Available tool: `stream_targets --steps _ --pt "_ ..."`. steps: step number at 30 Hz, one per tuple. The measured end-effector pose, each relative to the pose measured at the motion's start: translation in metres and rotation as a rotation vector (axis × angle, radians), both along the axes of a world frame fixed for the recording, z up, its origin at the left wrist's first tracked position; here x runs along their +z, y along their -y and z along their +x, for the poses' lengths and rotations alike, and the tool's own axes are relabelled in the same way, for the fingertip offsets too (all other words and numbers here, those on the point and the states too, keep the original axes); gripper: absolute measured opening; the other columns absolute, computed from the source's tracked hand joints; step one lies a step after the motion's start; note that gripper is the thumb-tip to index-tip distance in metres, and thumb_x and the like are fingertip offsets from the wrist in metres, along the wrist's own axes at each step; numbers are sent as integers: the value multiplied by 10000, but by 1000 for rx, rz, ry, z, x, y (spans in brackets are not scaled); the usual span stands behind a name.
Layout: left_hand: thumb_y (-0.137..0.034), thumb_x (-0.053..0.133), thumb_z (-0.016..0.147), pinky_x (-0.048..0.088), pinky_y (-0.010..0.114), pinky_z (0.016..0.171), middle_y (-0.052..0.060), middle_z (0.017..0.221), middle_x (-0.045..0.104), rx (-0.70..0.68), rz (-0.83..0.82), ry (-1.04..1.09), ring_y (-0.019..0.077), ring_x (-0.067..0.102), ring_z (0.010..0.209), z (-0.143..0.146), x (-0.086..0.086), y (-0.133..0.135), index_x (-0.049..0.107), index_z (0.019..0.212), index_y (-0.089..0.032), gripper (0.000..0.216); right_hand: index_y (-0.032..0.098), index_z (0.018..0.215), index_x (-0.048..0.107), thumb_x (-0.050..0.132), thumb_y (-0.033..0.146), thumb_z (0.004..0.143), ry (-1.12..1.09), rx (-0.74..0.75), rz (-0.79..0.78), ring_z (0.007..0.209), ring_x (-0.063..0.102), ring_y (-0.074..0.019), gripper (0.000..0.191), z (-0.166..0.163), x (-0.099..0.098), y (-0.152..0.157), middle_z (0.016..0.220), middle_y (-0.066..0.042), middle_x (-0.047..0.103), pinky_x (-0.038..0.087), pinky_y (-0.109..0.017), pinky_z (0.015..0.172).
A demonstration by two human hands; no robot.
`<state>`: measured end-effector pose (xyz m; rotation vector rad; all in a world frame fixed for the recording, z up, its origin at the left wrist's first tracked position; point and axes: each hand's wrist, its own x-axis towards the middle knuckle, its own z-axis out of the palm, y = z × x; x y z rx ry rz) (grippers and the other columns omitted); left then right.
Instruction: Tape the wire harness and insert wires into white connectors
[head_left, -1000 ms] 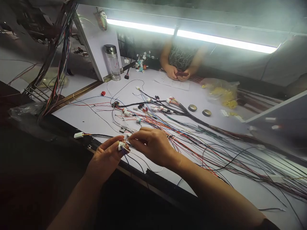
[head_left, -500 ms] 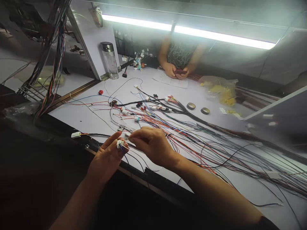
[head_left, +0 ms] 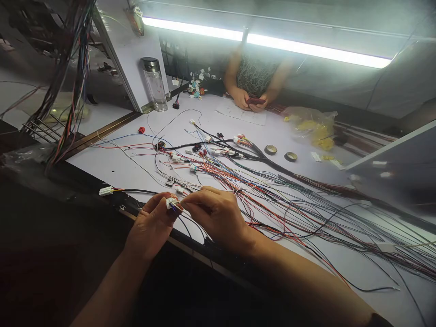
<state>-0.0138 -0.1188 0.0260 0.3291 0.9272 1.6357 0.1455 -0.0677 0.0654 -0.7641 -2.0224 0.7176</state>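
Observation:
My left hand (head_left: 150, 227) pinches a small white connector (head_left: 170, 202) between thumb and fingers at the near edge of the white table (head_left: 112, 168). My right hand (head_left: 218, 213) is closed in a pinch on a thin wire right beside that connector, and the fingertips of both hands almost touch. Purple and dark wires run down out of the connector. A wide spread of coloured harness wires (head_left: 289, 204) fans out to the right from behind my right hand.
Another white connector (head_left: 106, 190) on a black lead lies left. Two tape rolls (head_left: 271, 149) (head_left: 290, 156), a yellow-filled bag (head_left: 311, 127) and a clear bottle (head_left: 155, 88) stand farther back. Across the table a person's hands (head_left: 250, 101) hold a dark object. Wire bundles (head_left: 70, 68) hang at left.
My hands have stayed at the near edge, closing slightly together around the white connector. The view has shifted a little; the person opposite has barely moved.

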Motion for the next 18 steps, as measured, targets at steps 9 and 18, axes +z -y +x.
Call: stream_targets --steps 9,18 --pt "-239 841 633 556 191 715 12 773 721 -32 47 -87 113 663 730 1 -1 2 749 765 -187 169 231 819 693 510 296 952 183 -97 334 567 541 -69 235 1 -6 3 677 31 638 361 -202 587" --pt "-242 846 629 549 206 754 20 756 722 -17 2 -59 115 670 730 3 -19 -2 747 773 -182 185 250 853 711 517 361 959 219 -123 311 574 547 -61 247 -2 -25 -5 703 34 652 339 -209 578"
